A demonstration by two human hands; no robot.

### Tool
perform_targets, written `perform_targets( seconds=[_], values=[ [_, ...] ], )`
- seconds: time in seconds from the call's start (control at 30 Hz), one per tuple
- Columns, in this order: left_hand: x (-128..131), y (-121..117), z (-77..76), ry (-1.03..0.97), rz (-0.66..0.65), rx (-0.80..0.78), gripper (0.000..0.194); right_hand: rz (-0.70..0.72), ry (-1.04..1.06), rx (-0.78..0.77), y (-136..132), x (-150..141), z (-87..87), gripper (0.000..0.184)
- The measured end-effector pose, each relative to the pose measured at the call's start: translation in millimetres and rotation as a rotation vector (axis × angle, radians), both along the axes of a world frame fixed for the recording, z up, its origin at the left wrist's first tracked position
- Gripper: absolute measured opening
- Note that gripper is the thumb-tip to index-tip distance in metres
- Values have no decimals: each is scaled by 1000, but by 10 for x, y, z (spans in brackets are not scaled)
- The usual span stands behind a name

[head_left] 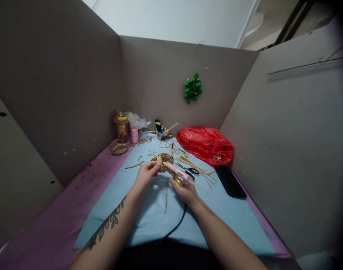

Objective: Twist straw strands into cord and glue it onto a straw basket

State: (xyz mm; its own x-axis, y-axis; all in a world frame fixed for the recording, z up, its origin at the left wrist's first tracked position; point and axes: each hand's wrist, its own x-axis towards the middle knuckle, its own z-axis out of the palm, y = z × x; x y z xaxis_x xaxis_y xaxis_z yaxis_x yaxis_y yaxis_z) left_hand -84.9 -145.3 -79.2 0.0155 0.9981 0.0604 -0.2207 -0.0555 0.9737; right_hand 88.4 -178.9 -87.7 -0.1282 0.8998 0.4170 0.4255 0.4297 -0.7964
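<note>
My left hand [146, 174] grips a small woven straw basket [163, 160] over the light blue sheet [230, 221]. My right hand [185, 191] is closed round a pink glue gun [178, 173]. The gun's nozzle points at the basket's side and a green light glows on its body. A black cord [175, 225] runs from the gun toward me. A loose straw strip [166, 197] lies on the sheet between my hands.
Black-handled scissors [188, 170] and scattered straw [201, 170] lie right of the basket. A red plastic bag [206, 144], a black flat case [230, 181], a jar [121, 127], a pink spool [134, 135] and another straw piece [119, 148] sit along the back. Cardboard walls enclose the desk.
</note>
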Motion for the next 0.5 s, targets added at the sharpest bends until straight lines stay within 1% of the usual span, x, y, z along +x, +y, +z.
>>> perform_targets(
  seconds=[0.23, 0.5],
  values=[
    [2, -7, 25, -29, -3, 10, 33, -6, -7, -14, -21, -7, 18, 30],
    [-2, 11, 8, -40, 14, -4, 35, -7, -30, 2, -38, -17, 43, 28]
  ],
)
